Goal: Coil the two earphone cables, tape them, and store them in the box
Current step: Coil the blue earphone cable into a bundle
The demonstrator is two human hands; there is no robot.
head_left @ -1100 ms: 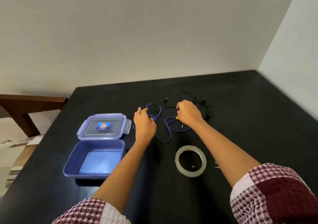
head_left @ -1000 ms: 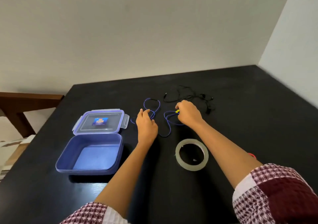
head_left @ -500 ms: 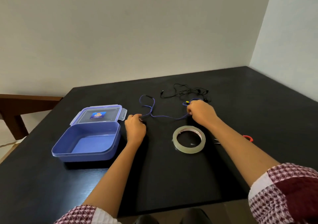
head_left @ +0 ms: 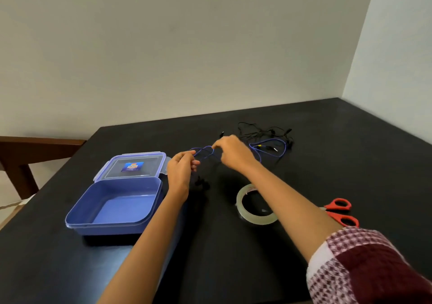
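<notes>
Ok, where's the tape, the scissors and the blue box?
tape roll [head_left: 257, 220]: head view, near side of the ring.
scissors [head_left: 329, 207]: head view, red handle.
blue box [head_left: 109, 229]: head view, front wall.

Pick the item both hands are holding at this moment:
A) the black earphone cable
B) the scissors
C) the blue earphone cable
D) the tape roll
C: the left hand and the right hand each pinch the blue earphone cable, while the black earphone cable, tape roll and scissors lie untouched.
</notes>
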